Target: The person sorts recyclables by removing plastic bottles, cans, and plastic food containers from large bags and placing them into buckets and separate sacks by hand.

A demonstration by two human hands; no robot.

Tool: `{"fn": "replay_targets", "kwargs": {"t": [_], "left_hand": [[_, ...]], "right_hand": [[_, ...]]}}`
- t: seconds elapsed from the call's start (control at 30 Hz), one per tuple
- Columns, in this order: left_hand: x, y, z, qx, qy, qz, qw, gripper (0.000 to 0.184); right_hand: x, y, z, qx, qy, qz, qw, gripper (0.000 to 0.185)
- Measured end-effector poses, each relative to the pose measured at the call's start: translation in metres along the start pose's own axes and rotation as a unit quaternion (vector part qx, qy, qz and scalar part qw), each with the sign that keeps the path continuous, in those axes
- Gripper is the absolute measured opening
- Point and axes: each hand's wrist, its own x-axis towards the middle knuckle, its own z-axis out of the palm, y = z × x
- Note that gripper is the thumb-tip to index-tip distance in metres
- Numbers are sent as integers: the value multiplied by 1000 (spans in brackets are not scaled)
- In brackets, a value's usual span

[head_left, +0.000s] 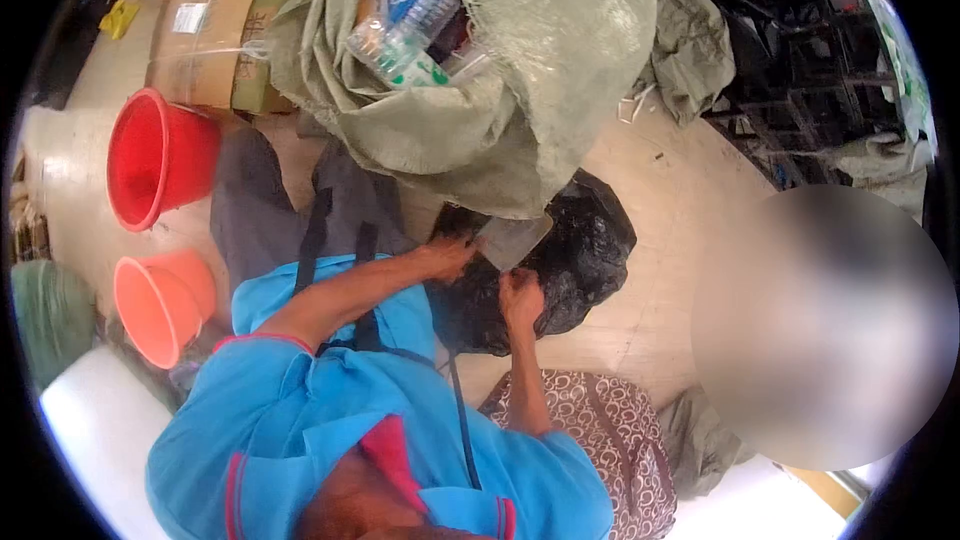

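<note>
A clear, flat-sided plastic container (516,240) is held between my two hands, over an open black plastic bag (592,250). My left hand (449,258) is closed at the container's left side. At its near lower edge, the fingers of my right hand (522,298) are curled in a grip. Just beyond my hands a large pale green woven sack (590,30) bulges, its mouth folded open. Inside it lie several clear plastic bottles (425,25), one with a blue label.
On the left stand a red bucket (165,160) and an orange bucket (170,302), with a cardboard box (205,45) behind. Black crates (830,90) are stacked at right. A brown patterned bag (610,430) sits by my right elbow. A blurred round patch covers the right side.
</note>
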Motion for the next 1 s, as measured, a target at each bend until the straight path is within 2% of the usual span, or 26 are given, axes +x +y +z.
{"fn": "replay_targets", "kwargs": {"t": [0.03,0.07,0.13,0.17,0.23,0.27,0.33,0.4,0.47,0.5,0.53,0.57,0.6,0.63,0.67,0.7,0.73,0.77,0.83,0.87,0.9,0.93,0.97,1.0], "left_hand": [[0,-3,3,-44,24,0,999,80],[0,-4,8,-43,27,-4,999,80],[3,-3,3,-3,22,-92,996,80],[4,-9,6,-1,26,-94,995,80],[5,-18,8,-18,-17,-57,998,60],[5,-18,11,-19,-14,-60,998,60],[0,-13,-6,-9,-167,-83,982,44],[-8,-13,-10,-5,-164,-53,985,41],[-13,-10,-16,-1,-156,-20,988,40],[-20,-4,-19,-14,-109,-11,994,40],[-29,4,-23,-27,-63,-1,998,40],[-40,9,-28,-29,-58,-2,998,40],[-53,14,-35,-78,26,55,995,35],[-70,20,-45,-126,109,110,980,30],[-93,26,-66,-128,113,107,979,30],[-120,30,-98,-215,125,90,964,31],[-142,30,-129,-298,138,74,942,31],[-160,25,-155,-261,231,64,935,29],[-185,13,-209,-233,404,21,884,28],[-191,4,-231,-243,481,-14,842,28],[-186,-9,-247,-190,590,-18,784,25],[-176,-22,-262,-133,689,-21,712,22],[-167,-35,-277,-131,695,-16,707,22],[-158,-46,-290,45,703,5,710,25]], "right_hand": [[4,-8,1,20,132,2,991,59],[16,-4,12,21,131,-3,991,59],[59,12,46,-103,225,-141,959,73],[68,12,58,-102,227,-145,958,73],[74,-1,71,-153,193,-112,963,84],[74,-3,73,-163,173,-73,969,91],[80,6,78,-175,191,-62,964,93],[74,30,79,-188,205,-46,959,95],[68,60,68,-178,205,-82,959,95],[63,73,62,-181,206,-87,958,95],[57,84,57,-226,161,-52,959,88],[60,91,52,-271,116,-17,955,82],[64,89,42,-275,118,-23,954,82],[60,79,27,-258,81,-52,961,68],[51,66,11,-238,41,-79,967,54],[44,47,-4,-239,41,-82,967,54],[39,16,-24,-20,76,-127,989,41],[30,-22,-48,199,106,-166,960,30],[-20,-137,-108,328,99,-184,921,23],[-33,-174,-130,355,77,-243,899,24],[-39,-206,-143,382,56,-301,872,25],[-38,-239,-150,336,73,-357,869,26],[-29,-273,-153,288,91,-411,860,27],[-12,-307,-150,293,73,-472,828,29]]}}
